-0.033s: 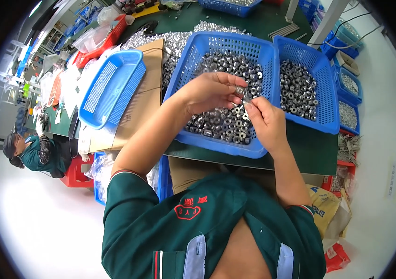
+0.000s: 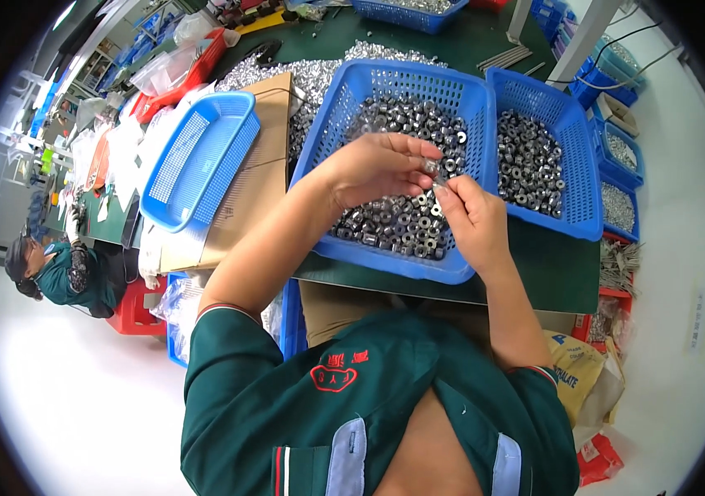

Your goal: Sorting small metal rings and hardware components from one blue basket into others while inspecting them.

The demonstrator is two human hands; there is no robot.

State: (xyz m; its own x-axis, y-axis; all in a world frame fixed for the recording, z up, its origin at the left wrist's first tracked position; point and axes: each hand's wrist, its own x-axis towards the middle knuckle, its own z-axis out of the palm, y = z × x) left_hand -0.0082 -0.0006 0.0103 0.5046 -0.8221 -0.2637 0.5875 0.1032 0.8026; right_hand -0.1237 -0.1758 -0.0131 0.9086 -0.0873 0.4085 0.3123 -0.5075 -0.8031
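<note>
Two hands met over the middle blue basket [image 2: 319, 149]. We logged the left hand [image 2: 369, 169] with thumb and fingers pinched on a small metal ring [image 2: 432, 168], held just above the heap of metal rings [image 2: 394, 219] in that basket. The right hand [image 2: 468, 219] sat just right of it, fingertips curled in and touching or nearly touching the same piece. We could not tell whether the right hand really gripped it or held a second piece, since the fingers hid the contact. So the ring was up in the air between both hands, at the far right part of the middle basket, not lying in the heap.

We noted a second blue basket [image 2: 584, 165] touching the middle one on the right, also loaded with metal rings. An empty blue basket [image 2: 195, 161] lay tilted on a cardboard sheet [image 2: 245, 207] to the left. A loose pile of shiny parts [image 2: 311, 74] was spread on the green table [image 2: 551, 273] at the far side. Smaller blue bins [image 2: 617, 149] stood at the far right. A red tray [image 2: 179, 83] sat far left.

One co-worker [image 2: 54, 273] in green sat well apart at the left edge, hands not near the baskets.
</note>
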